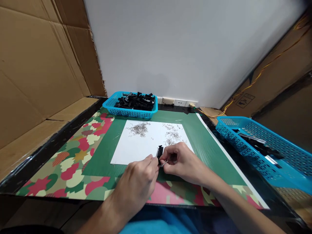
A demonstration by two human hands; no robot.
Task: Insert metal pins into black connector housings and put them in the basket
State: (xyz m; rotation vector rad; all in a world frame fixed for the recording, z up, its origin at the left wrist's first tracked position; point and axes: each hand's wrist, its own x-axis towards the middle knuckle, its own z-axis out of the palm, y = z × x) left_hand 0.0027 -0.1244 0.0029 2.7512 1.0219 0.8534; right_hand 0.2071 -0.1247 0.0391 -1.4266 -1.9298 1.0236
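My left hand (140,177) is closed around the lower end of a small, narrow black plastic part (160,151), which points away from me over the near edge of a white sheet (136,151). Close against it on the right, my right hand (181,162) pinches a thin, pale, stick-like piece (165,163) between thumb and forefinger. The piece's tip is at the black part; whether they touch I cannot tell. On the sheet lie a heap of tiny bent wire pieces (139,129) at left and looser clusters of similar pieces (172,135) at right.
A blue basket (131,112) heaped with black plastic parts stands at the back left. Another blue basket (258,162) at right holds black and pale strips. Green and patterned paper (102,162) covers the table. Cardboard (44,58) walls the left; wall sockets (180,103) sit behind.
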